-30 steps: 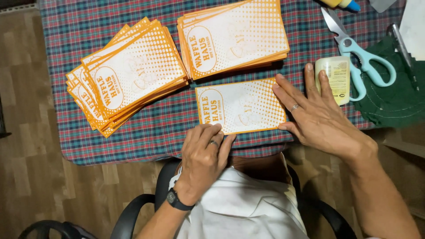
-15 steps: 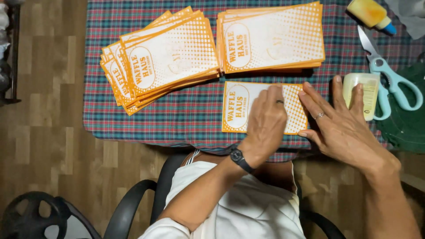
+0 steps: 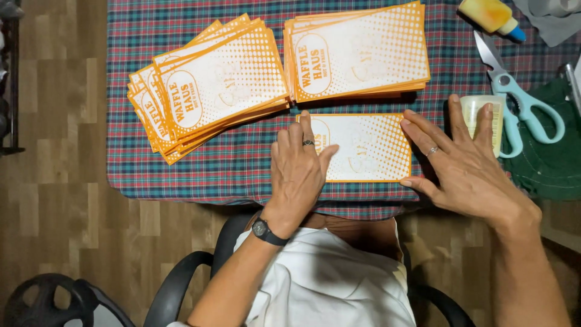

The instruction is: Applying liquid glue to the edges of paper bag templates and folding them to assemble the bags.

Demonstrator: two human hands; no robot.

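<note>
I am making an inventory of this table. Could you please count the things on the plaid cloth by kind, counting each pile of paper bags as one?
Piles of orange paper bags: 2 (fanned pile, neat pile)
Single orange paper bag under both hands: 1
Scissors, light blue handles: 1
Glue bottle, yellow: 1
Pale tape roll: 1
Total: 6

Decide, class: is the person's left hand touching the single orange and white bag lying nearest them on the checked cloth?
Touching. The head view shows the left hand lying flat across the left end of the single bag, fingers covering its print.
</note>
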